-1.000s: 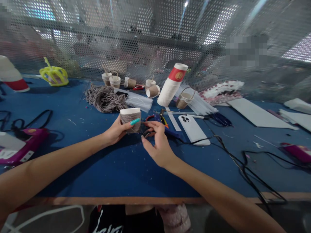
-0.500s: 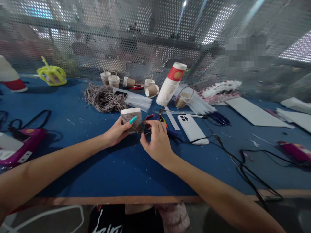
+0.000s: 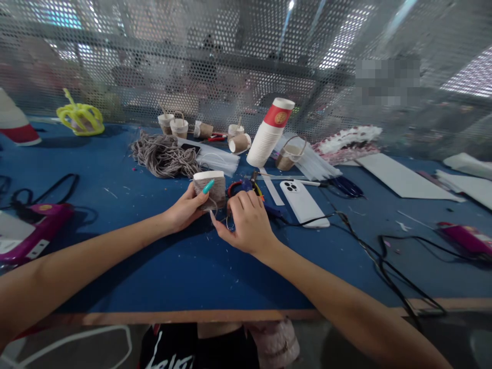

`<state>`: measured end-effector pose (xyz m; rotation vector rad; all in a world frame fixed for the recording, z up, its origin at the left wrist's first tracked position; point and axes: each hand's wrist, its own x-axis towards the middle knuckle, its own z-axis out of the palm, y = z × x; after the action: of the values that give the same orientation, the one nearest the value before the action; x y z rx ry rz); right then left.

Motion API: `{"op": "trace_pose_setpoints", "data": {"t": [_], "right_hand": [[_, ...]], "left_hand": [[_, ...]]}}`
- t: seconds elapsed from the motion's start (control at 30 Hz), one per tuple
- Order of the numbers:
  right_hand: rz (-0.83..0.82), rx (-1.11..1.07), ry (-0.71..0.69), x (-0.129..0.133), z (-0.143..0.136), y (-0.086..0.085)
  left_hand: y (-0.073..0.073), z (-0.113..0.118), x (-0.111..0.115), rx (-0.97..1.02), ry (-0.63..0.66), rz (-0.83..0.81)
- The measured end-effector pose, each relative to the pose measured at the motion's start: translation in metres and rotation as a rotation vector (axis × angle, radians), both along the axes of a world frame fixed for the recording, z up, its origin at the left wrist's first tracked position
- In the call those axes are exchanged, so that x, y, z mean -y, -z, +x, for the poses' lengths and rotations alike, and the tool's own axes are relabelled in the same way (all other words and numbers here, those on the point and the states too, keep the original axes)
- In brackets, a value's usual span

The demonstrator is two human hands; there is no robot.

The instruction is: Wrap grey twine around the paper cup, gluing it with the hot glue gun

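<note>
My left hand (image 3: 185, 209) grips a small paper cup (image 3: 209, 190) wrapped in grey-brown cord, its white rim showing at the top. The thumb, with a long turquoise nail, presses on the side facing me. Close to the cup's lower right, my right hand (image 3: 248, 223) has its fingers curled and its thumb reaching toward the cup. A loose end of the cord (image 3: 216, 206) runs from the cup to these fingers, which are closed on it; the exact pinch is partly hidden. Behind the right hand lie coloured tools (image 3: 246, 187), partly covered by it.
A heap of grey cord (image 3: 163, 156) lies behind the cup. A tall stack of paper cups (image 3: 269, 134) leans near several cord-wrapped cups. A white phone (image 3: 303, 204), clear sticks (image 3: 219, 158), white boards (image 3: 407, 177), black cables (image 3: 380, 261) and a purple device (image 3: 42, 230) lie around.
My right hand has shifted slightly down, its thumb now stretched toward the cup's base. More of the cup's wrapped side and a loose cord end show. The left hand keeps its hold.
</note>
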<state>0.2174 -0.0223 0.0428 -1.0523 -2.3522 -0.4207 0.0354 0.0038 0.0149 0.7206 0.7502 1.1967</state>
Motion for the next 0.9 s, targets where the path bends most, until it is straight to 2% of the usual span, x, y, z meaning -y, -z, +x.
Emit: {"op": "trace_pose_setpoints", "data": {"t": [0.23,0.37,0.5,0.6,0.73,0.9], "right_hand": [[-0.131,-0.037,0.066,0.008,-0.006,0.004],[-0.234,-0.153,0.031,0.006,-0.004,0.004],[-0.376,-0.345,0.032,0.003,0.004,-0.005],[-0.522,-0.476,-0.045,0.000,0.008,-0.014],[-0.683,-0.691,-0.212,-0.006,0.014,-0.024],[-1.145,-1.024,-0.468,-0.011,0.018,-0.032]], "left_hand": [[-0.006,0.002,0.005,-0.018,-0.027,0.013],[-0.004,0.001,0.003,-0.024,-0.003,0.060],[-0.002,0.000,0.000,-0.019,0.008,0.100],[-0.002,0.000,-0.002,-0.008,0.023,0.114],[-0.003,-0.001,-0.002,0.003,0.047,0.114],[-0.002,-0.004,0.000,-0.020,0.103,0.101]]}}
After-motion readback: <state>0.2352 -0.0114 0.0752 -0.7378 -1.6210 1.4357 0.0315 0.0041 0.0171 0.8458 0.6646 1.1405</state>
